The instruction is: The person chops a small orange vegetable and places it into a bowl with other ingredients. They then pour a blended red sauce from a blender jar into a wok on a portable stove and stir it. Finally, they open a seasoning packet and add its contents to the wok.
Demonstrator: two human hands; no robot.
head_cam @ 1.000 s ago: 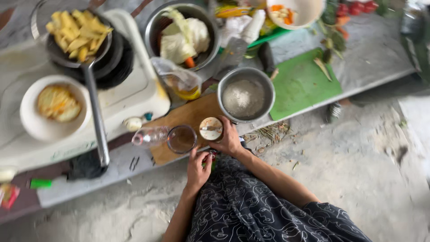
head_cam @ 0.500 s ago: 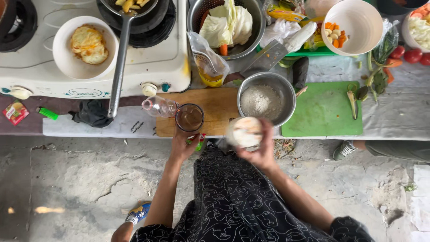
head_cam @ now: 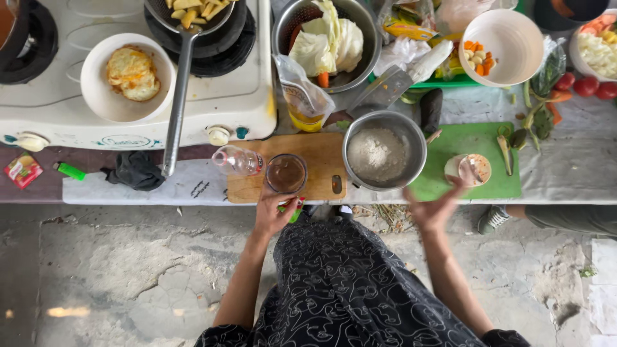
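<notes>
My left hand (head_cam: 273, 213) reaches up from the table's front edge, its fingers on the near side of a glass of brown liquid (head_cam: 286, 173) standing on a wooden cutting board (head_cam: 321, 157). A small green and red thing shows under that palm. A clear plastic bottle (head_cam: 236, 160) lies on its side to the left of the glass. My right hand (head_cam: 434, 209) is blurred, fingers spread and empty, just below a small round container (head_cam: 468, 169) with a spoon in it on the green cutting board (head_cam: 450, 138). Between the boards stands a metal bowl of flour (head_cam: 384, 153).
A white stove (head_cam: 128, 125) carries a pan of fried pieces (head_cam: 193, 11), its long handle (head_cam: 177, 96) pointing at me, and a white bowl of fried food (head_cam: 128, 77). Behind are a pot of cabbage (head_cam: 328, 38), an oil bag (head_cam: 302, 96), a knife (head_cam: 382, 90), vegetable bowls and tomatoes (head_cam: 591, 85).
My right hand carried the small container from the wooden board to the right, set it on the green board and let go. The view shifted to show more of the table's right side.
</notes>
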